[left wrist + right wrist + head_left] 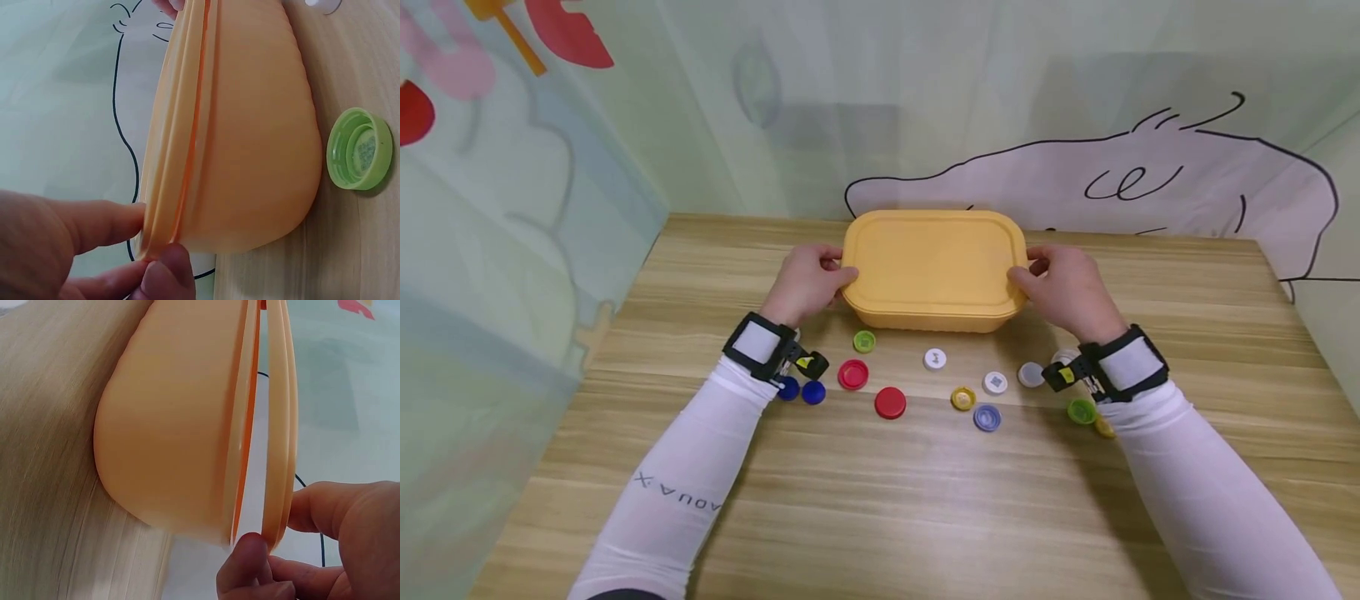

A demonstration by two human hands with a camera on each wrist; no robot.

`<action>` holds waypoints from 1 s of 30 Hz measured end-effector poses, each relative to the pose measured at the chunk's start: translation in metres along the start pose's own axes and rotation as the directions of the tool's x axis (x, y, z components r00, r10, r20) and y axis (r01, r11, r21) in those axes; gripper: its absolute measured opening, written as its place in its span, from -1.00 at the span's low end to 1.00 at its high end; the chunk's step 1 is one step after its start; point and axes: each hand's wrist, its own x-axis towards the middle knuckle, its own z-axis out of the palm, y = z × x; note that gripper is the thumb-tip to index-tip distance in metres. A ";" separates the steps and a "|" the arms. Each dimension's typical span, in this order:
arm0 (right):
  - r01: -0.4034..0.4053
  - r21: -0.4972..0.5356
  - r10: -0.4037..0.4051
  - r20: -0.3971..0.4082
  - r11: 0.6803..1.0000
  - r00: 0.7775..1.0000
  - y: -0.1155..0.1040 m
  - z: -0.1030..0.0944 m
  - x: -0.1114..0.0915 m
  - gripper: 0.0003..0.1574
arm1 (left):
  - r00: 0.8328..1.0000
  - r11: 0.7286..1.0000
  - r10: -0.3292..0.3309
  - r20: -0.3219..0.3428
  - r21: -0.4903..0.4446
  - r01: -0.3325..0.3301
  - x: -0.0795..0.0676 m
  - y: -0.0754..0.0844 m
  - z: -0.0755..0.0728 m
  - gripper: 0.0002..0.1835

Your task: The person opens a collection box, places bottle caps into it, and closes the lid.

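Observation:
A yellow-orange lid point(935, 258) lies over a matching plastic box point(936, 322) at the back of the table. My left hand point(805, 282) pinches the lid's left end, thumb on top and fingers under the rim. The right hand point(1067, 287) grips the opposite end the same way. In the right wrist view a clear gap shows between the lid point(281, 425) and the box point(169, 431). The gap is narrower in the left wrist view, where the lid point(172, 137) nearly meets the box point(262, 125). What the box holds is hidden.
Several bottle caps lie in front of the box: a green cap point(864, 342), a red cap point(891, 403), a blue cap point(813, 392), a white cap point(935, 359) and a yellow cap point(963, 398) among them. A printed curtain point(820, 108) hangs behind the wooden table point(880, 508).

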 end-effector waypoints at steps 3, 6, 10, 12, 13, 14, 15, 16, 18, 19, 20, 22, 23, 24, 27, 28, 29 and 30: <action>0.015 0.009 -0.015 -0.014 1.000 1.000 0.000 -0.001 -0.001 -0.29 | 1.000 1.000 0.009 -0.009 0.000 -0.009 -0.001 0.002 -0.001 -0.48; 0.038 0.033 -0.036 -0.040 0.999 0.999 0.001 -0.003 -0.003 -0.30 | 0.999 1.000 0.029 -0.017 0.004 -0.029 -0.003 0.004 -0.003 -0.47; 0.059 0.113 -0.051 -0.074 0.992 0.996 0.006 -0.005 -0.004 -0.32 | 0.998 0.998 0.053 -0.017 -0.018 -0.053 -0.004 0.007 -0.004 -0.47; 0.052 0.203 -0.039 -0.068 0.978 0.997 0.010 -0.006 -0.003 -0.30 | 0.998 0.997 0.066 -0.010 -0.038 -0.067 -0.004 0.008 -0.003 -0.47; 0.039 0.258 -0.025 -0.057 0.965 0.998 0.011 -0.007 -0.003 -0.28 | 0.998 0.996 0.070 -0.003 -0.047 -0.070 -0.005 0.009 -0.003 -0.48; 0.022 0.320 -0.008 -0.045 0.947 0.999 0.013 -0.008 -0.003 -0.27 | 0.997 0.995 0.079 0.006 -0.057 -0.078 -0.005 0.010 -0.002 -0.48; 0.003 0.382 0.008 -0.028 0.924 1.000 0.015 -0.009 -0.003 -0.25 | 0.996 0.994 0.088 0.013 -0.067 -0.087 -0.006 0.011 -0.002 -0.48; -0.015 0.444 0.023 -0.013 0.896 1.000 0.017 -0.010 -0.003 -0.22 | 0.995 0.992 0.099 0.020 -0.081 -0.097 -0.007 0.012 -0.002 -0.49; -0.042 0.545 0.042 0.012 0.837 0.999 0.021 -0.014 -0.005 -0.19 | 0.992 0.988 0.118 0.036 -0.100 -0.114 -0.008 0.014 -0.001 -0.49; -0.053 0.590 0.048 0.024 0.806 0.999 0.023 -0.016 -0.005 -0.17 | 0.990 0.986 0.134 0.043 -0.105 -0.129 -0.009 0.015 0.000 -0.50; -0.055 0.622 0.047 0.029 0.781 0.998 0.025 -0.018 -0.006 -0.16 | 0.988 0.984 0.149 0.048 -0.106 -0.143 -0.010 0.017 0.000 -0.51; -0.056 0.673 0.041 0.038 0.738 0.998 0.030 -0.022 -0.008 -0.13 | 0.982 0.980 0.177 0.058 -0.101 -0.171 -0.012 0.019 0.000 -0.52; -0.056 0.692 0.036 0.044 0.719 0.998 0.033 -0.025 -0.009 -0.12 | 0.979 0.978 0.194 0.063 -0.086 -0.188 -0.013 0.021 0.001 -0.52; -0.056 0.710 0.032 0.047 0.702 0.998 0.036 -0.027 -0.010 -0.11 | 0.975 0.975 0.213 0.068 -0.073 -0.208 -0.014 0.022 0.001 -0.51; -0.057 0.755 0.024 0.054 0.654 0.998 0.046 -0.032 -0.013 -0.10 | 0.960 0.962 0.272 0.065 -0.015 -0.271 -0.016 0.024 0.002 -0.48; -0.062 0.767 0.027 0.058 0.638 0.998 0.050 -0.034 -0.014 -0.09 | 0.953 0.955 0.296 0.058 0.014 -0.298 -0.017 0.023 0.002 -0.47; -0.066 0.777 0.030 0.061 0.626 0.998 0.054 -0.036 -0.015 -0.08 | 0.946 0.945 0.322 0.048 0.047 -0.324 -0.018 0.023 0.002 -0.45; -0.071 0.788 0.036 0.062 0.612 0.997 0.058 -0.038 -0.016 -0.07 | 0.937 0.934 0.349 0.038 0.075 -0.350 -0.018 0.022 0.002 -0.44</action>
